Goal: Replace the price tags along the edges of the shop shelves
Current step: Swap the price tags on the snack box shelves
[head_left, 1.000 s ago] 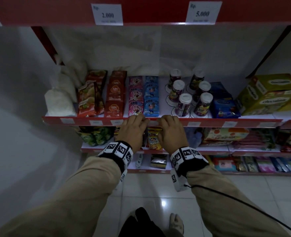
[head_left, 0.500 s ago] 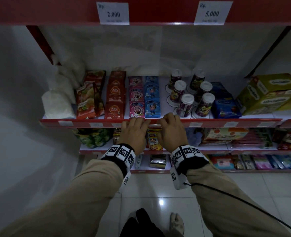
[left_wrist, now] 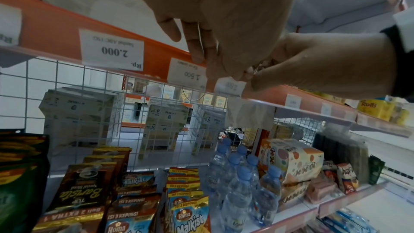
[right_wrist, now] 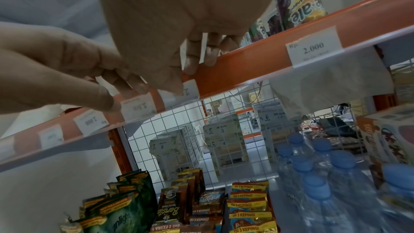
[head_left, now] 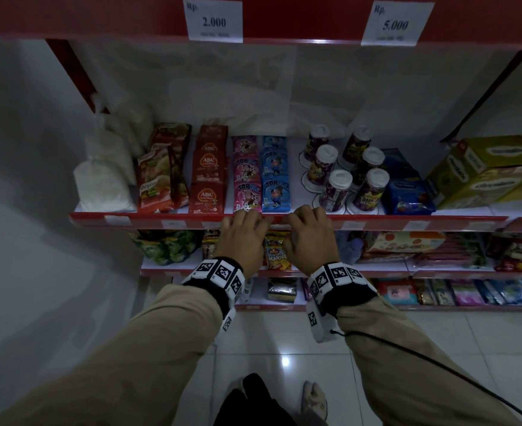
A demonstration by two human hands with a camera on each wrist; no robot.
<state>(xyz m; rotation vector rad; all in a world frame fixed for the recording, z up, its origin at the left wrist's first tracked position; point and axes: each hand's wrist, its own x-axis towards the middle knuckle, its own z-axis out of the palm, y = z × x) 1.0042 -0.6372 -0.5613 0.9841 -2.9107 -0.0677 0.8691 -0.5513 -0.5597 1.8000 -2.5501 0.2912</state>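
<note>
both hands unmoved on shelf edge, fingering price tag.

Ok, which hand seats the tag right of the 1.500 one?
Right: the right hand pinches that small white paper tag; the left hand rests on the 1.500 tag beside it.

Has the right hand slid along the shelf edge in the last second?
No. The right hand sits on the red shelf edge just below the gap between the blue sachets and the cups, the same spot as before.
</note>
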